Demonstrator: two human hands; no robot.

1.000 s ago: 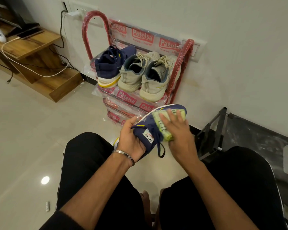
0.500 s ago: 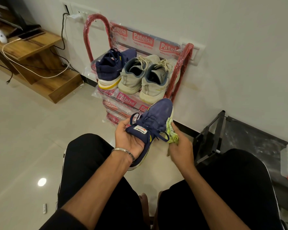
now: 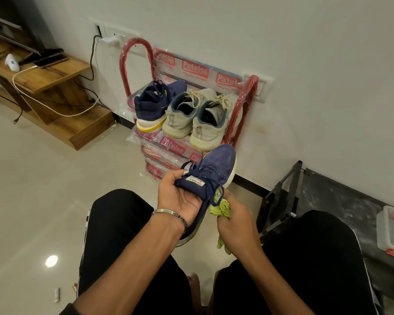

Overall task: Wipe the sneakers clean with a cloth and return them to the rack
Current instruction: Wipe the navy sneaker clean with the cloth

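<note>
Navy sneaker, toe pointing far, held above the lap in the left hand, whose grip closes round its tongue and collar. Right hand clenches a green cloth against the sneaker's right side (laces dangle over it). Beyond, the red rack carries a second navy sneaker and two grey sneakers; a black frame stands right.
</note>
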